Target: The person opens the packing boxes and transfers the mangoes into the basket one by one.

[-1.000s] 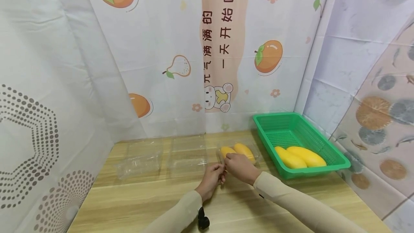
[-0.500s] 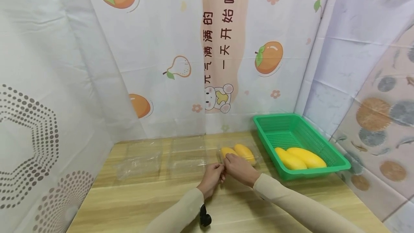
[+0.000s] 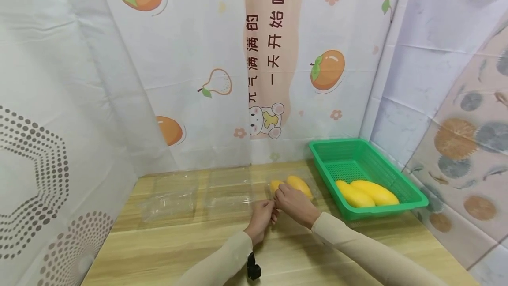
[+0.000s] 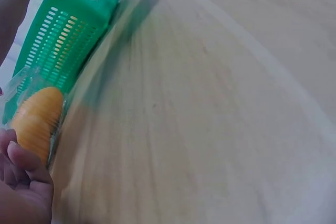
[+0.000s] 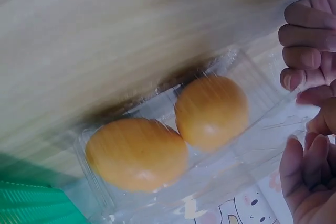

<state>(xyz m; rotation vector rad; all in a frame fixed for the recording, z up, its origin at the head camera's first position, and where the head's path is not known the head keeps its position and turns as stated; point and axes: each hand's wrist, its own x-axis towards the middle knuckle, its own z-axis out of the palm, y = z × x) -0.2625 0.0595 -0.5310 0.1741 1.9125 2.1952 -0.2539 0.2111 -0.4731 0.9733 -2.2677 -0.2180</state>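
Two yellow-orange mangoes point(image 5: 137, 153) lie side by side in a clear plastic box point(image 5: 97, 182) with ridged walls. At its near left corner in the head view, my left hand point(image 3: 259, 220) and right hand point(image 3: 295, 204) meet at the fingertips. The right wrist view shows the left hand point(image 5: 310, 40) with curled fingers, and the right hand point(image 5: 307, 182) close to the clear plastic edge. Whether a thin piece of plastic is between the fingertips cannot be made out. In the left wrist view, the left hand point(image 4: 23, 182) appears just in front of the mangoes point(image 4: 39, 116).
A green basket point(image 3: 337, 189) with two yellow mangoes point(image 3: 375, 193) in its near end stands right of the box. To the left, two clear plastic boxes point(image 3: 230, 200) point(image 3: 170, 202) lie along the back of the wooden table point(image 3: 170, 250). Printed curtains point(image 3: 190, 100) enclose the back and sides.
Both hands stay together at the box corner, with only slight finger and wrist shifts. The mangoes and basket have not moved.
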